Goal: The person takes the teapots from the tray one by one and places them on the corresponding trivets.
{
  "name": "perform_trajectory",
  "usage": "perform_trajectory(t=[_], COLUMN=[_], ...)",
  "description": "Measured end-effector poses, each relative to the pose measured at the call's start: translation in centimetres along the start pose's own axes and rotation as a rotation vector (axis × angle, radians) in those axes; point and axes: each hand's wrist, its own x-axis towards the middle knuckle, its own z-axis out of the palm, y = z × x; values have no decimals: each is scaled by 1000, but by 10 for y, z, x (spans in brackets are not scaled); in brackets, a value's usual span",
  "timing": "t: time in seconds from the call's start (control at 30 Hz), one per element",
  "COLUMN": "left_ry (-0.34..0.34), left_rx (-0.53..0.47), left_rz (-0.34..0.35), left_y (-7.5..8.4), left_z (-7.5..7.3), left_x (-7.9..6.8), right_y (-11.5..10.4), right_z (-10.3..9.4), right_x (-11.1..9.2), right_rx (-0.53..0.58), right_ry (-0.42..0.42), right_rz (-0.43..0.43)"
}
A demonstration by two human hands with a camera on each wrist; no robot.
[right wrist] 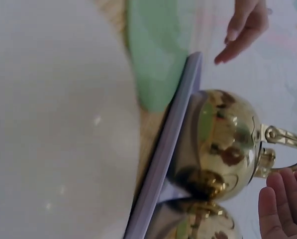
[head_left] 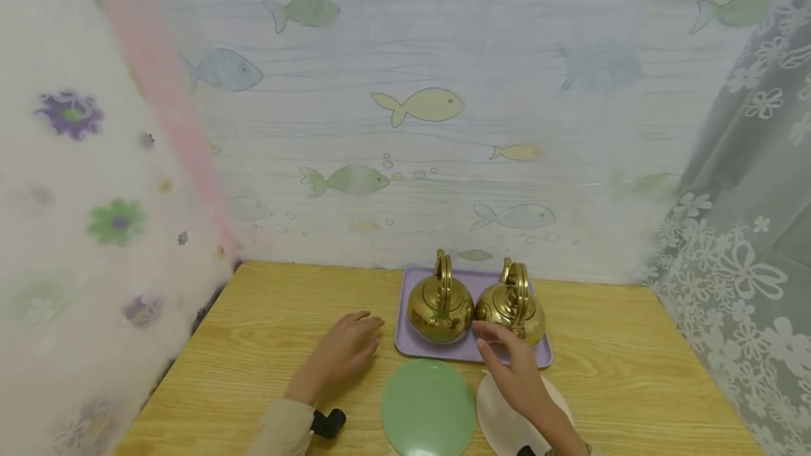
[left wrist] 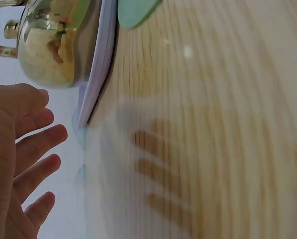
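Two gold-coloured metal kettles stand upright on a lilac rectangular tray, handles raised. Left kettle sits near the tray's left rim; right kettle fills the opposite side, its body overlapping the right rim as seen from the head. Bodies side by side at close quarters; contact between them cannot be told.

Left hand: fingers extended and parted, holding nothing. Located left of the tray, with a visible gap between fingertips and rim.

Right hand: wide, thumb apart from the fingers, grasping nothing. Raised before the right kettle, fingertips overlapping its lower body in the head view; touch cannot be confirmed.

Green round plate lies just in front of the tray's front edge. White round plate lies beside it on the right, partly covered by the right hand and forearm.

Tray's back edge lies close to the rear edge of the wooden table, near the fish-print curtain. Wood grain extends on both sides of the tray, giving sideways room; little depth remains behind it.
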Motion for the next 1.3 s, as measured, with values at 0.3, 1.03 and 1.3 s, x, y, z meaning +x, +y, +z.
perform_trajectory(t=[0.3,1.03,1.3], left_ry=[-18,-81,-85], left_rx=[-154,-301,-309], left_rz=[-16,-70,-72], left_y=[-1,-16,-17], left_z=[17,47,49], left_x=[21,36,34], right_y=[3,-6,-10], right_z=[19,36,36], right_x=[35,87,95], right_rx=[252,555,683], right_ry=[29,4,-4], right_rz=[248,475,543])
